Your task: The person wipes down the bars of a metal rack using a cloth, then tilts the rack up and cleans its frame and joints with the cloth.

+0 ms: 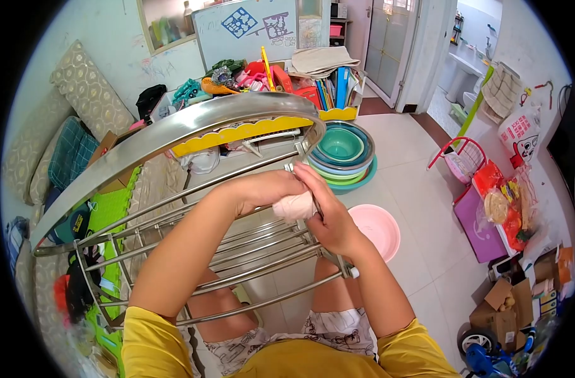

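Observation:
A metal rack (256, 272) of silvery tubes, with a broad curved band on its far side, lies across the front of my body above my legs. My left hand (268, 189) reaches over the bars, its fingers partly hidden at the rack's right part. A crumpled pale pink cloth (295, 206) sits bunched beneath the hands. My right hand (325, 208) is bent round the rack's right end, beside the cloth and touching the left hand. Which hand grips the cloth cannot be made out clearly.
Stacked basins (341, 146) stand on the floor beyond the rack, with a pink basin (377, 232) nearer on the right. Toys and books fill a low shelf (338, 114) ahead. Cardboard boxes (497, 318) lie at right; a patterned sofa (38, 277) is at left.

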Demonstrator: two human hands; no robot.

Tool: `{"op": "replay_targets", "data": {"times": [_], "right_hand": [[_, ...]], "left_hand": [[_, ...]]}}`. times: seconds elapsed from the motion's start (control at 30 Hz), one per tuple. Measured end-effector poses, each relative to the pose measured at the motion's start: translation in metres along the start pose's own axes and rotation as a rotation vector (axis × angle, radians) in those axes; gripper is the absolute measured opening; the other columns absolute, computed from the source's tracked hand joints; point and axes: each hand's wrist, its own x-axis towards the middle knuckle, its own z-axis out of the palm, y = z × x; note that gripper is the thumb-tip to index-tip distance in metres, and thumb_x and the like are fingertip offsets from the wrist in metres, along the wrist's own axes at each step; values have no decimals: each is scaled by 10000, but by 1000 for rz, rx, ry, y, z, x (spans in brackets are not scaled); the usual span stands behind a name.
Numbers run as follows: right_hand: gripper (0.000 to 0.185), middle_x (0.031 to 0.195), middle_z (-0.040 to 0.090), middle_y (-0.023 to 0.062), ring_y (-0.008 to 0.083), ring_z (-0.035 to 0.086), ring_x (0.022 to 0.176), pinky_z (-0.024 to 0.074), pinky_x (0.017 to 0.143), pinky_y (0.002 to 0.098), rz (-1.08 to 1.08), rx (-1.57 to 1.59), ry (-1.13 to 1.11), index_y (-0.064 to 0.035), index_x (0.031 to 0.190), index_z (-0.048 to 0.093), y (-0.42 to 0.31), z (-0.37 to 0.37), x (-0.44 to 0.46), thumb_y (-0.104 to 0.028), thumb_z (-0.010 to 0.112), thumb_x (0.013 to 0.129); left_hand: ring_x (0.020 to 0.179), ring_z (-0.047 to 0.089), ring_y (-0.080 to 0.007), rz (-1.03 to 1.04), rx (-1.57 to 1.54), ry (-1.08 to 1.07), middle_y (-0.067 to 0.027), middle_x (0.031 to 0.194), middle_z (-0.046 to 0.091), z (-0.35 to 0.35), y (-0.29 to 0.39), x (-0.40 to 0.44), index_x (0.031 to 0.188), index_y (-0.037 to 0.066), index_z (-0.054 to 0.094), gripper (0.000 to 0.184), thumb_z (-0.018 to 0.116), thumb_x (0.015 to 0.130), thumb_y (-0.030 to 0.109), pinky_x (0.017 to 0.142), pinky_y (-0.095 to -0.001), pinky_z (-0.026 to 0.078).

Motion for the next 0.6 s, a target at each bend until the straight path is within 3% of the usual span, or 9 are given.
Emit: {"op": "replay_targets", "data": {"times": [0.07, 0.2, 0.27, 0.3, 0.37, 0.47, 0.6], "right_hand": [[911, 1583, 351, 136, 355, 381, 1426, 456, 1009, 329, 23, 16, -8, -95, 1538, 332, -2, 0, 0, 204, 458, 687], [916, 1580, 354, 136, 354, 378, 1428, 442, 1029, 331, 57, 51, -10, -97, 1535, 338, -4, 0, 0, 206, 450, 677], [930, 1582, 350, 135, 354, 376, 1429, 432, 1043, 329, 8, -6, -4, -100, 1536, 337, -2, 0, 0, 209, 440, 664], [930, 1582, 350, 135, 354, 376, 1429, 432, 1043, 329, 8, -7, -4, -100, 1536, 337, -3, 0, 0, 209, 440, 664], [941, 1583, 347, 134, 351, 376, 1430, 424, 1056, 331, 39, 30, -10, -99, 1537, 335, -6, 0, 1, 211, 433, 655], [945, 1584, 345, 137, 348, 370, 1435, 419, 1062, 332, 53, 43, -13, -99, 1537, 336, -7, 0, 1, 212, 435, 651], [948, 1585, 344, 138, 349, 367, 1439, 429, 1048, 325, 18, 1, -10, -96, 1538, 335, -5, -1, 1, 213, 435, 648]], "left_hand": [[954, 642, -131, 60, 9, -46, -56, 1068, 697, 2, -2, -2, 1102, 10, 685, 326, 514, 985, 261, 848, -305, 504], [944, 630, -145, 122, 71, 1, -60, 1033, 693, 5, -18, 7, 1113, 9, 663, 340, 537, 986, 299, 818, -315, 503], [886, 657, -230, 262, 629, 196, -127, 974, 697, 9, -18, 10, 1099, -4, 642, 353, 549, 945, 299, 770, -362, 509], [886, 657, -230, 263, 628, 196, -127, 974, 697, 13, -16, 7, 1099, -4, 642, 353, 549, 945, 299, 770, -362, 509], [898, 635, -453, 267, 812, 301, -282, 942, 662, 20, -9, -4, 1040, -28, 634, 369, 546, 896, 300, 808, -486, 505], [778, 638, -393, 366, 788, 357, -234, 854, 659, 20, -12, -7, 990, -26, 621, 332, 584, 878, 284, 712, -437, 496], [778, 634, -404, 440, 660, 319, -236, 843, 658, 14, -16, -4, 964, -20, 620, 313, 600, 867, 276, 715, -449, 495]]}}
